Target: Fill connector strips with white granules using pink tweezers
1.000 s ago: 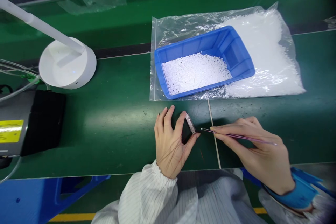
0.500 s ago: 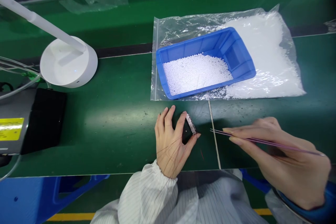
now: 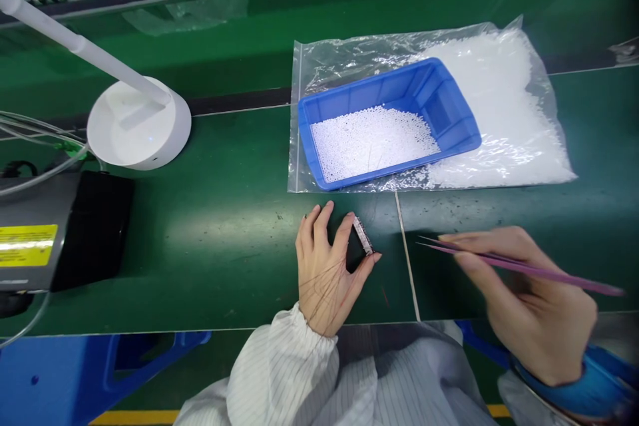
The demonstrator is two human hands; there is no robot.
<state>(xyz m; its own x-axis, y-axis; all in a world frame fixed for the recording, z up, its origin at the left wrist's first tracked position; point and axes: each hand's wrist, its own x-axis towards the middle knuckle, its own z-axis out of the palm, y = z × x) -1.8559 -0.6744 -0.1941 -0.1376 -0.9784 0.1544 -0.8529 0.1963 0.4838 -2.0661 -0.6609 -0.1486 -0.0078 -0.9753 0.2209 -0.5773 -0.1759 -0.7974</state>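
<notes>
Small component (image 3: 363, 235), left hand (image 3: 323, 279) pinching it, right hand (image 3: 542, 309) holding tweezers (image 3: 564, 275), blue bin (image 3: 443, 113) atop bag (image 3: 344, 63)

text: none readable | yellow label (image 3: 27, 245): illegible | on: grey-black device (image 3: 97, 229)

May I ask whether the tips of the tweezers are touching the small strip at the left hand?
No, the tweezers end short of the small strip, with the pale bench line between them.

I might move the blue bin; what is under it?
The clear bag sticks out from under the bin, its white contents showing at the right. What lies directly beneath is covered.
</notes>
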